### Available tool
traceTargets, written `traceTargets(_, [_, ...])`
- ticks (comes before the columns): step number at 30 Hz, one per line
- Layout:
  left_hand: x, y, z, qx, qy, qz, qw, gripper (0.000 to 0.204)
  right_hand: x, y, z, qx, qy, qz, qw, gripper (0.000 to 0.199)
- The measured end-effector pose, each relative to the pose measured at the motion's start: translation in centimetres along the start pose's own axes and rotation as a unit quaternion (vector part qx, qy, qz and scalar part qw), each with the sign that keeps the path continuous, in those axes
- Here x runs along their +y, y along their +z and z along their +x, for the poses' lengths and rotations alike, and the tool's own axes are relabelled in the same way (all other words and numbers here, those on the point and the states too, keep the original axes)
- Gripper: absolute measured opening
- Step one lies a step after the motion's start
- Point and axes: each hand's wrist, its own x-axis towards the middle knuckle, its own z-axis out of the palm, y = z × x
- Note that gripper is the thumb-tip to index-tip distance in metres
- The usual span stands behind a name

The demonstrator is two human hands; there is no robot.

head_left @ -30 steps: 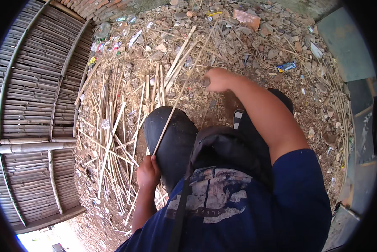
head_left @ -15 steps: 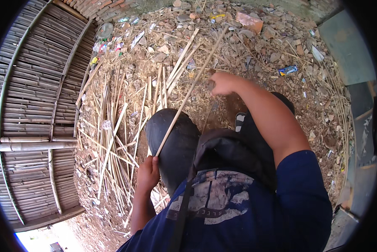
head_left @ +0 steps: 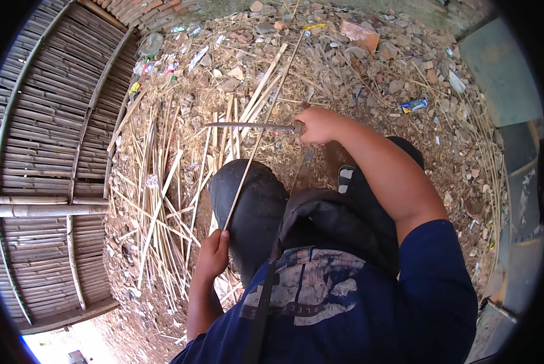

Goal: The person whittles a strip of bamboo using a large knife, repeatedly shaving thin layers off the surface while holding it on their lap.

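Many pale split bamboo strips (head_left: pixel 163 200) litter stony dirt ground (head_left: pixel 369 79) beside woven bamboo wall (head_left: pixel 35 151) | left hand (head_left: pixel 213 255) fingers closed on long thin bamboo strip (head_left: pixel 256 139) over knee | right hand (head_left: pixel 320 124) outstretched, gripping long-bladed knife (head_left: pixel 250 127) across strip

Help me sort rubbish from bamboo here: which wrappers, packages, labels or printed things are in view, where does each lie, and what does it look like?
Blue wrapper: on the stony ground beyond the right hand, small, crumpled, blue with yellow.
Yellow scrap: far edge among stones, thin strip.
Mixed litter: upper left beside the bamboo wall, small colourful and clear pieces.
Shirt print: pale graphic on dark blue.
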Motion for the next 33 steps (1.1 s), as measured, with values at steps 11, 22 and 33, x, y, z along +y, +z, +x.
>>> traceTargets(11, [-1.0,0.8,0.7,0.018,0.006,0.017,1.0,0.043,1.3,0.9,1.0,-0.114,-0.001,-0.026,0.993,0.032])
traceTargets(22, [-0.8,1.1,0.8,0.04,0.004,0.125,0.991,0.04,2.0,1.0,1.6,-0.072,0.035,-0.064,0.995,0.029])
traceTargets(33, [0.1,0.7,0.4,0.039,0.014,0.143,0.989,0.037,1.4,1.4,0.9,-0.077,0.017,-0.049,0.996,0.024])
